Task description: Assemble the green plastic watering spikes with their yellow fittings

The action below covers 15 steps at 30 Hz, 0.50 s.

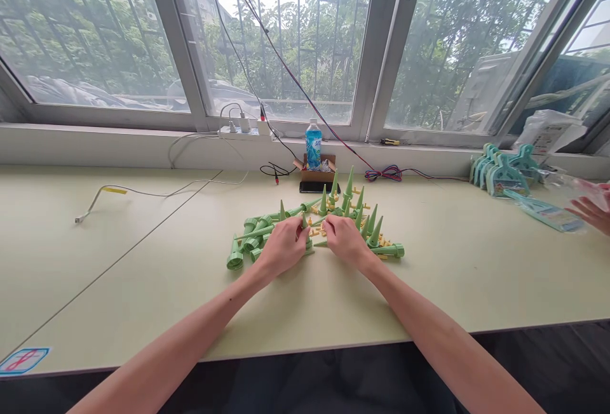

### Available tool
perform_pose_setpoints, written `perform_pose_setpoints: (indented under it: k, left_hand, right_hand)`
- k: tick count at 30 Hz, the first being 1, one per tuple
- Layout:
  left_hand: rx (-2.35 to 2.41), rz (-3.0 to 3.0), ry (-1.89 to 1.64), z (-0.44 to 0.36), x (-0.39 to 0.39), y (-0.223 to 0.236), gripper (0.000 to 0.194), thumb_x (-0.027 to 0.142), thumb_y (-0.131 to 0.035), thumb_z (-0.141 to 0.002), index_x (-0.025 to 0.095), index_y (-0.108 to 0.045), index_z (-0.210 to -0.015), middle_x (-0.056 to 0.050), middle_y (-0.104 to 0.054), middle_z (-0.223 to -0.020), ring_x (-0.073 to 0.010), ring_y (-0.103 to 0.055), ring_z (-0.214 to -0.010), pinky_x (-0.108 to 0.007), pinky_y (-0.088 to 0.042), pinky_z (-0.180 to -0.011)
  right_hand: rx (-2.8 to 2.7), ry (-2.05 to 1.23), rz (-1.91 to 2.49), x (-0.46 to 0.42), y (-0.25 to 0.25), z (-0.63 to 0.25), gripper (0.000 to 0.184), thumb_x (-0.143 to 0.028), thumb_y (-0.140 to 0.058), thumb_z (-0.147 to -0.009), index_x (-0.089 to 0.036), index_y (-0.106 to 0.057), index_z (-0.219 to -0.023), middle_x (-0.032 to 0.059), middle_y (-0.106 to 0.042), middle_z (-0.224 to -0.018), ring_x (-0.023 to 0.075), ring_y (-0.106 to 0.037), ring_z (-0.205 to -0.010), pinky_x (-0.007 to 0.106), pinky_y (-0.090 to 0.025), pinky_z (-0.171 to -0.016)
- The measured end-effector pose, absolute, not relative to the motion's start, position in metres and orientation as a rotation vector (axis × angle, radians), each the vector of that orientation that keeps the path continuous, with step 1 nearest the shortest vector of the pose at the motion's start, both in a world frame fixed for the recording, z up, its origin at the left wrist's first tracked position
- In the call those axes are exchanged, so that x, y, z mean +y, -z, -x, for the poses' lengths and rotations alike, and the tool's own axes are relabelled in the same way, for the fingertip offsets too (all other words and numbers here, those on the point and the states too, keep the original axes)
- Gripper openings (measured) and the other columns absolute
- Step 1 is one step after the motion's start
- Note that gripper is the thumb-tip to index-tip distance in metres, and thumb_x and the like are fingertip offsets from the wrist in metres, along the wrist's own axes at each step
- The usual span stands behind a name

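My left hand (286,241) is closed around a green plastic spike (305,222) with its pointed end up. Close by on the right, my right hand (345,239) pinches its fingertips together at a small yellow valve piece (318,231), partly hidden by the fingers. Around both hands spreads a pile of green watering spikes. Several stand upright, like the tall spike (349,184), while others lie flat, like the capped spike (234,256) at the left. More small yellow pieces (385,240) are scattered among them.
Behind the pile are a phone (319,187), a small cardboard box (328,163) and a blue bottle (313,146). Teal hangers (505,169) sit at the back right, near another person's hand (593,204). Cables (391,173) lie along the table's rear.
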State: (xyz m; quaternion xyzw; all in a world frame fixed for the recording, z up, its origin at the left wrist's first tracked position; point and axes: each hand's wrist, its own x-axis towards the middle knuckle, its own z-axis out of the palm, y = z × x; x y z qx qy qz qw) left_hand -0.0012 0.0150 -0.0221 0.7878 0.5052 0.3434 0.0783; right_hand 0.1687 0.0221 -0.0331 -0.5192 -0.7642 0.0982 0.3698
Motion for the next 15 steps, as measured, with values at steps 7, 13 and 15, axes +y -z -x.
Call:
perform_pose_setpoints:
  k: [7, 13, 15]
  left_hand:
    - [1.514, -2.35, -1.027, 0.0003, 0.0153, 0.0216, 0.025, 0.025, -0.044, -0.086, 0.02, -0.037, -0.062, -0.001, -0.052, -0.064, -0.0148, -0.046, -0.058, -0.027, -0.035, -0.056]
    - [1.482, -2.344, -1.053, -0.0005, 0.0146, 0.0211, 0.026, 0.026, -0.045, -0.087, 0.02, -0.037, -0.062, -0.001, -0.053, -0.064, -0.0148, -0.048, -0.058, -0.026, -0.035, -0.056]
    - [1.468, -2.339, -1.06, -0.0008, 0.0144, 0.0209, 0.027, 0.026, -0.045, -0.087, 0.02, -0.036, -0.062, -0.001, -0.053, -0.063, -0.0147, -0.047, -0.058, -0.027, -0.035, -0.056]
  right_hand:
    - [-1.99, -0.29, 1.314, 0.0221, 0.0344, -0.17, 0.03, -0.022, -0.039, -0.09, -0.02, -0.035, -0.06, -0.0013, -0.043, -0.057, 0.0124, -0.036, -0.054, 0.025, -0.026, -0.055]
    - [-1.963, -0.394, 1.244, 0.0225, 0.0347, -0.1691, 0.026, -0.025, -0.04, -0.09, -0.02, -0.047, -0.065, -0.0006, -0.05, -0.059, 0.0129, -0.04, -0.055, 0.025, -0.03, -0.056]
    - [-1.944, -0.438, 1.237, 0.023, 0.0351, -0.1687, 0.024, -0.027, -0.041, -0.089, -0.019, -0.05, -0.069, -0.0006, -0.052, -0.06, 0.0128, -0.042, -0.055, 0.024, -0.032, -0.056]
